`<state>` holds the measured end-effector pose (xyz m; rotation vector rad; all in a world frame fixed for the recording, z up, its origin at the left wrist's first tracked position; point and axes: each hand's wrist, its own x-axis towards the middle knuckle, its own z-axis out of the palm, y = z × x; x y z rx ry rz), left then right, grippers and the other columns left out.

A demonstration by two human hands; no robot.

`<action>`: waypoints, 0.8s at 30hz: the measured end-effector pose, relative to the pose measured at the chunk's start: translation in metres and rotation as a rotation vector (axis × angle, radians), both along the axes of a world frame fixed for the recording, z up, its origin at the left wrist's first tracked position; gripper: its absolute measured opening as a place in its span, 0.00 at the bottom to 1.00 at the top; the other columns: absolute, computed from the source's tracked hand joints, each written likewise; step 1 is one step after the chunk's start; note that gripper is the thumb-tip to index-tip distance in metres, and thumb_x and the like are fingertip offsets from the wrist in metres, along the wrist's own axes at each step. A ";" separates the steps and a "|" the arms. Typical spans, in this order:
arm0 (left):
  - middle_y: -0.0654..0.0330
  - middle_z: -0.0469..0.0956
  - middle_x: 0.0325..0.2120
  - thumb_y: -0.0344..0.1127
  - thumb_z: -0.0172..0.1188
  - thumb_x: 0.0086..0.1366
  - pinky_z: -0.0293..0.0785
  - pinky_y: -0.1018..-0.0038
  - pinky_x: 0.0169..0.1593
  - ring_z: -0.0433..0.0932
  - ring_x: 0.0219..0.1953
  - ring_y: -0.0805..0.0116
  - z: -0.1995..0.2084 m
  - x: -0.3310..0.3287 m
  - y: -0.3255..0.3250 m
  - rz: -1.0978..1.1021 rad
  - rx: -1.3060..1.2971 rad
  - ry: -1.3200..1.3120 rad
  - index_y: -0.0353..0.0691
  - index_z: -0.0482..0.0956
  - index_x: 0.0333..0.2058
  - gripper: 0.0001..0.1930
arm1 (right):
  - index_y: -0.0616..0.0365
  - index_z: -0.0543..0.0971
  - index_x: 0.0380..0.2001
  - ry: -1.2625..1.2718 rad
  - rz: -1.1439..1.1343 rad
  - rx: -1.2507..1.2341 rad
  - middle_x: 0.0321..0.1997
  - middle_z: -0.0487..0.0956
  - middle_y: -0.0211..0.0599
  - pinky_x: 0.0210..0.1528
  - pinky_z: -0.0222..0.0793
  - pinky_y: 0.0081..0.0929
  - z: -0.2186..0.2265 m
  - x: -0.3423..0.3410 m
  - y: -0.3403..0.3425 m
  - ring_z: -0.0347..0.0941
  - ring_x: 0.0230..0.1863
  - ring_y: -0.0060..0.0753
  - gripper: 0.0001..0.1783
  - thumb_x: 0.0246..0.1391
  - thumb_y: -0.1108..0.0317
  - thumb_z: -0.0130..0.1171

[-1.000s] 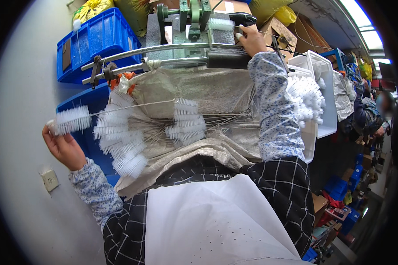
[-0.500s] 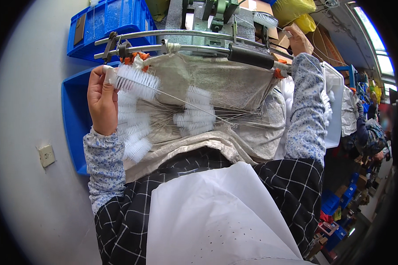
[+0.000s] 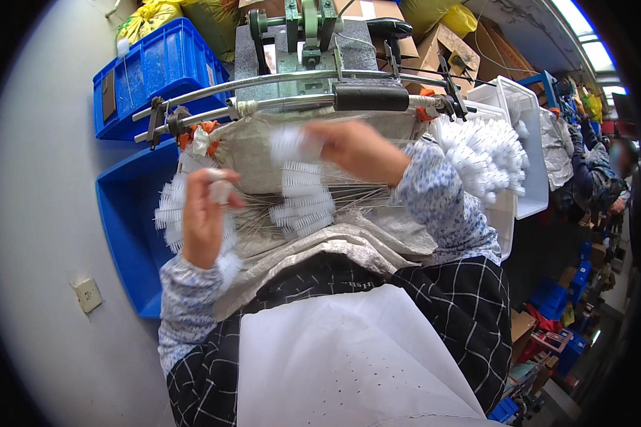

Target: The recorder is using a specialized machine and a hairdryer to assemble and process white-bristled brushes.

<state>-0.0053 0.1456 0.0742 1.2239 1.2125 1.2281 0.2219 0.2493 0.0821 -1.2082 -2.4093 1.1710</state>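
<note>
Motion blurs a white bristle brush (image 3: 285, 145) at the fingers of my right hand (image 3: 360, 151), which are closed around its near end above the sacking. My left hand (image 3: 205, 217) is raised over the left pile of white brushes (image 3: 169, 210). Its fingers are bent but apart, white wrapping covers some fingertips, and I see no brush in them. Between my hands, several more white brushes (image 3: 303, 206) lie in a stack on the beige sacking (image 3: 256, 160). Thin wire stems spread across the cloth beside them.
Metal rails (image 3: 278, 80) with a black roller (image 3: 370, 98) cross beyond the sacking, before a green machine (image 3: 310, 43). A blue bin (image 3: 117, 235) and blue crate (image 3: 160, 82) stand left. White brushes (image 3: 481, 156) fill a tub right, beside a white bin (image 3: 530, 171). A person (image 3: 597, 167) is farther right.
My right hand has come from the far right to the middle, now with a brush. My left hand has dropped nearer and right, and the brush it held has left its fingers. The view has shifted.
</note>
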 end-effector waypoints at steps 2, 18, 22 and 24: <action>0.59 0.68 0.29 0.36 0.42 0.61 0.65 0.81 0.29 0.65 0.24 0.77 -0.010 -0.052 -0.018 0.194 -0.077 0.379 0.38 0.62 0.39 0.10 | 0.51 0.71 0.41 -0.071 -0.284 0.389 0.29 0.74 0.39 0.35 0.65 0.30 -0.020 0.022 0.050 0.70 0.30 0.37 0.15 0.46 0.69 0.47; 0.64 0.67 0.20 0.33 0.48 0.58 0.63 0.81 0.26 0.65 0.22 0.78 -0.057 -0.098 -0.057 0.439 -0.199 0.636 0.35 0.67 0.30 0.07 | 0.42 0.73 0.40 -0.439 -0.416 0.731 0.29 0.74 0.25 0.43 0.53 0.30 -0.054 0.049 0.138 0.63 0.38 0.30 0.15 0.47 0.66 0.48; 0.61 0.68 0.27 0.32 0.44 0.60 0.64 0.80 0.35 0.67 0.29 0.74 -0.051 -0.114 -0.057 0.574 -0.088 0.713 0.34 0.66 0.34 0.07 | 0.42 0.72 0.42 -0.406 -0.450 0.679 0.32 0.74 0.26 0.45 0.51 0.31 -0.064 0.053 0.150 0.63 0.39 0.30 0.16 0.48 0.68 0.46; 0.60 0.68 0.31 0.32 0.42 0.61 0.62 0.79 0.41 0.67 0.35 0.72 -0.047 -0.130 -0.055 0.675 0.041 0.694 0.34 0.65 0.36 0.09 | 0.41 0.70 0.44 -0.495 -0.389 0.725 0.38 0.72 0.25 0.48 0.48 0.34 -0.065 0.054 0.154 0.62 0.44 0.30 0.18 0.49 0.71 0.43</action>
